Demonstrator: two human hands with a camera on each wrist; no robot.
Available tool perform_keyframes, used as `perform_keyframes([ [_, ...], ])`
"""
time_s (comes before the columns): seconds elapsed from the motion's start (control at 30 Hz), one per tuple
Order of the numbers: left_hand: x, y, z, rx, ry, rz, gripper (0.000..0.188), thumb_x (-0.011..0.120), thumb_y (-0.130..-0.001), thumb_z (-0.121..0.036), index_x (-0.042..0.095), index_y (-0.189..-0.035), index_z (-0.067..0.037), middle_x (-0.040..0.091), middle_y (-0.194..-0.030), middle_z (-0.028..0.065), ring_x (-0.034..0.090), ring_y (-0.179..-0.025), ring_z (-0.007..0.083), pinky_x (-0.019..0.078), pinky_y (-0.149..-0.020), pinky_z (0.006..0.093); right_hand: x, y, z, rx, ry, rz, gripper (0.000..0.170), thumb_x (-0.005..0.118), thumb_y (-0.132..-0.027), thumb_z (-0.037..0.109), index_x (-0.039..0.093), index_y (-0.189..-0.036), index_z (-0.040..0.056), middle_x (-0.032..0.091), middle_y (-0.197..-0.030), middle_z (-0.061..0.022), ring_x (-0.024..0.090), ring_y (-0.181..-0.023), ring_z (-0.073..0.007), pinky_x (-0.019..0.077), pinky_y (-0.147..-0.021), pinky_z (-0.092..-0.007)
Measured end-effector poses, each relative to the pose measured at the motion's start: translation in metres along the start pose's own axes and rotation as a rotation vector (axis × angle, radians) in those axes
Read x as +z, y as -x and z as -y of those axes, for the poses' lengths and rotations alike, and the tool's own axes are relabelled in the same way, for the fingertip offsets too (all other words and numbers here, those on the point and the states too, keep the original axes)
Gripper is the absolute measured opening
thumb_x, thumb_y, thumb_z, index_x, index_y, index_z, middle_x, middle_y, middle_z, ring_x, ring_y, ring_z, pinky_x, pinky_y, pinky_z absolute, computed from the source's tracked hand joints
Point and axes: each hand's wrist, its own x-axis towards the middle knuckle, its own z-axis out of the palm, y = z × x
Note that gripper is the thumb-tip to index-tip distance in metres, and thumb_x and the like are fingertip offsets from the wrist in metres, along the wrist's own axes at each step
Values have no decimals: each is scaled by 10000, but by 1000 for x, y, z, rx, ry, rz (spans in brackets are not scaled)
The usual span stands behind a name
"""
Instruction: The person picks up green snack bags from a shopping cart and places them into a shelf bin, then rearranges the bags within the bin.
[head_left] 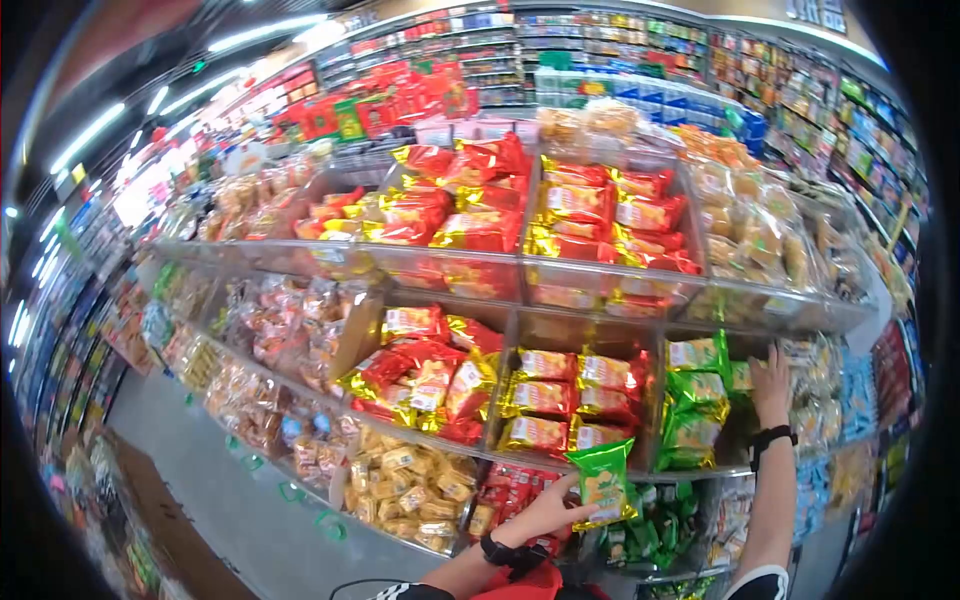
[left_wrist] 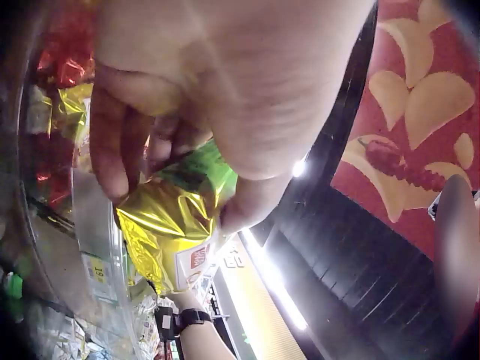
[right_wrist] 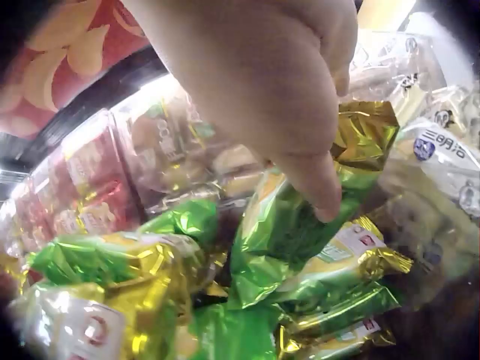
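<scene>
Low in the head view, my left hand grips a green snack bag with a gold end. In the left wrist view, thumb and fingers pinch that bag's gold end. My right hand reaches into the bin of green bags on the right. The right wrist view shows its thumb pressed on another green bag near the gold end, with the other fingers hidden behind. That bag stands tilted above several green bags lying in the bin.
Left of the green bags, clear-walled bins hold red and gold bags. Another tier of red bags rises behind. Clear-wrapped food packs lie right of my right hand. Small yellow packs and dark green packs fill the lower bins.
</scene>
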Motion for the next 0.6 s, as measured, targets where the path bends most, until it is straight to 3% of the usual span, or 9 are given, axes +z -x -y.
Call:
perform_keyframes([
  [0.03, 0, 1, 0, -32, 83, 21, 670, 745, -829, -247, 433, -1370, -4, 578, -1233, 137, 620, -1013, 190, 516, -850, 322, -3, -2, 3, 18, 38, 92, 426, 600, -828, 92, 585, -1241, 196, 423, -1384, -158, 425, -1251, -369, 394, -1008, -475],
  [0.07, 2, 0, 5, -39, 80, 21, 676, 744, -832, -240, 422, -1379, -7, 576, -1235, 135, 620, -1010, 182, 518, -843, 315, 3, -5, 3, 70, 23, 183, 649, 702, -709, 9, 511, -1309, 167, 380, -1398, -171, 362, -1313, -373, 386, -1037, -453],
  [0.23, 10, 3, -14, -37, 50, 40, 725, 739, -839, -232, 367, -1420, -9, 571, -1245, 136, 622, -990, 163, 526, -809, 295, 32, -13, 8, 157, -4, 170, 696, 658, -750, 21, 429, -1396, 145, 411, -1386, -163, 404, -1275, -349, 376, -1029, -451],
  [0.3, 11, 3, -19, -24, -169, 12, 747, 750, -824, -229, 362, -1417, 6, 571, -1243, 149, 621, -1002, 170, 527, -817, 305, 30, -8, 6, 230, -2, 224, 672, 599, -787, 8, 407, -1421, 119, 436, -1380, -160, 427, -1256, -330, 366, -1030, -458],
  [0.37, 11, -3, 6, -55, -74, 32, 724, 751, -822, -236, 376, -1398, -7, 575, -1224, 158, 610, -1040, 194, 521, -859, 328, 28, 8, 1, 206, -157, -25, 670, 583, -777, -9, 409, -1416, 93, 460, -1354, -189, 446, -1240, -348, 367, -1032, -460],
  [0.4, 16, -3, 7, -48, 23, 22, 699, 743, -828, -210, 371, -1385, -8, 573, -1222, 158, 603, -1062, 210, 513, -886, 343, -48, 20, 28, 217, -216, -27, 665, 596, -758, -5, 427, -1397, 74, 475, -1333, -214, 449, -1229, -383, 367, -1035, -463],
  [0.5, 28, -9, -6, -10, 230, -51, 638, 719, -839, -115, 348, -1347, -10, 553, -1243, 150, 572, -1134, 242, 478, -968, 378, -81, 67, 42, 286, -529, -181, 639, 670, -793, 125, 424, -1373, 21, 485, -1335, -207, 416, -1266, -382, 330, -1076, -439],
  [0.57, 34, -18, -15, -32, 206, -25, 624, 712, -833, -57, 341, -1333, -9, 525, -1281, 143, 560, -1158, 237, 461, -992, 377, -142, 100, 73, 406, -1048, -2, 633, 706, -771, 153, 463, -1344, 35, 526, -1264, -188, 488, -1195, -347, 388, -1021, -419],
  [0.6, 39, -26, -16, -25, 213, -7, 631, 725, -823, -61, 344, -1323, -4, 514, -1290, 155, 540, -1187, 234, 451, -1000, 372, -162, 117, 85, 225, -1018, 13, 660, 728, -762, 178, 459, -1349, 38, 530, -1257, -182, 489, -1191, -341, 391, -1015, -421],
])
